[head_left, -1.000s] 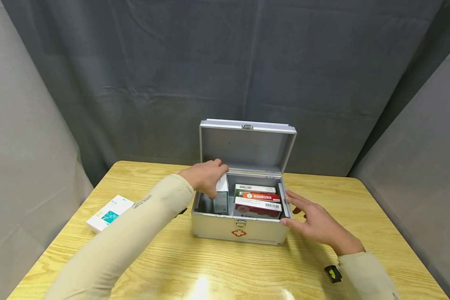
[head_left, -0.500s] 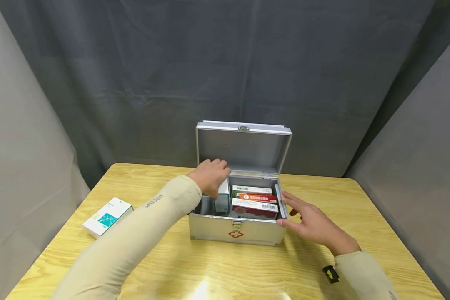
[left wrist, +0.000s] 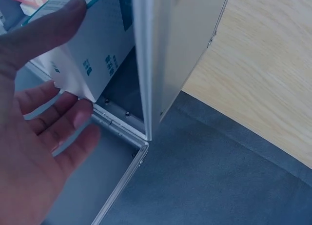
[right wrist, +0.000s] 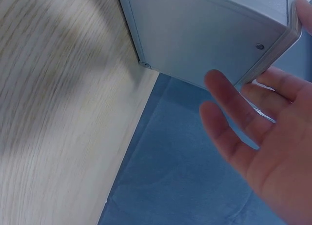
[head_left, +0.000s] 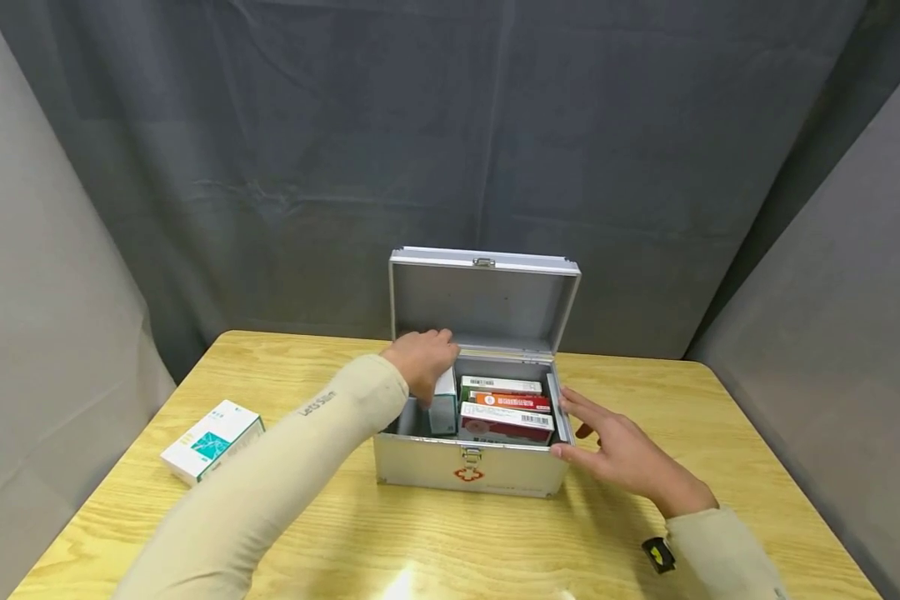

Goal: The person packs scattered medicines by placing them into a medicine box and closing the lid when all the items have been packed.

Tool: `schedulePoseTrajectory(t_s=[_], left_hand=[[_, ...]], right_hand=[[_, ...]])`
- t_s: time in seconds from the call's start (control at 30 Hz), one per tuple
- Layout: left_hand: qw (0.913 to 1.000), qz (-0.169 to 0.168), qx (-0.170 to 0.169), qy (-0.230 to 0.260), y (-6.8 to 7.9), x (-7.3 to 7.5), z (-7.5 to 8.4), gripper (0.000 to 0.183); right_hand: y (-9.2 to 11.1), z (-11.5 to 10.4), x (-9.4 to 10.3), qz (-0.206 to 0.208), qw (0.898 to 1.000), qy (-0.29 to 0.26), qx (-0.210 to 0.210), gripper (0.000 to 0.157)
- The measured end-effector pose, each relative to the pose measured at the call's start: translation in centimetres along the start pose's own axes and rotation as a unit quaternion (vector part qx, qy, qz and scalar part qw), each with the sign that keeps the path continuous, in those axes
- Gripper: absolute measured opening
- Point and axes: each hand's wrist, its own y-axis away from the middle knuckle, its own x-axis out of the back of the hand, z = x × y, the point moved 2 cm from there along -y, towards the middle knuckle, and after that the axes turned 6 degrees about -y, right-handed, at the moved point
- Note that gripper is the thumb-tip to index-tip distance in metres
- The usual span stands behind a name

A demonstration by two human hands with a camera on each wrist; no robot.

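In the head view, a silver first-aid case (head_left: 420,468) with a red cross emblem stands with its lid (head_left: 483,304) raised. My left hand (head_left: 422,362) reaches into its left part and pinches a white and teal medicine box (head_left: 442,415). In the left wrist view the thumb lies along one face of that medicine box (left wrist: 92,64), with fingertips at its end. My right hand (head_left: 630,454) rests on the case's right side, thumb at the front corner. The right wrist view shows its relaxed fingers (right wrist: 224,132) spread beside the case wall (right wrist: 195,39).
Several medicine boxes stand in the case's right part, including a dark red and white one (head_left: 506,423) and an orange-red one (head_left: 510,402). Another white and teal box (head_left: 213,442) lies on the wooden table (head_left: 457,542) at the left. A dark curtain (head_left: 307,167) hangs behind.
The medicine box in my left hand has shifted slightly right, closer to the other boxes in the case. My right hand stays at the case's side. The head view has shifted slightly.
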Motion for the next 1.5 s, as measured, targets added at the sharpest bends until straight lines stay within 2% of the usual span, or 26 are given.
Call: schedulePoseTrajectory(t_s=[0.17,0.43,0.67,1.27,1.5], left_hand=[[0.9998,0.012,-0.005,-0.016,0.00,-0.34,0.33,0.080],[0.9995,0.014,-0.024,-0.013,0.34,-0.17,0.79,0.074],[0.9992,0.014,-0.021,-0.032,0.38,-0.19,0.88,0.071],[0.9996,0.018,-0.020,0.000,0.58,0.01,0.91,0.072],[0.9995,0.019,-0.024,0.008,0.62,0.24,0.99,0.068]], right_hand=[[-0.08,-0.20,-0.08,0.002,1.000,-0.004,0.004,0.077],[-0.14,-0.59,-0.13,0.000,1.000,-0.009,0.004,0.077],[-0.10,-0.71,0.01,0.005,1.000,-0.008,0.011,0.075],[0.19,-0.60,0.28,0.001,1.000,-0.007,0.005,0.076],[0.12,-0.42,0.36,0.000,1.000,-0.004,-0.010,0.078]])
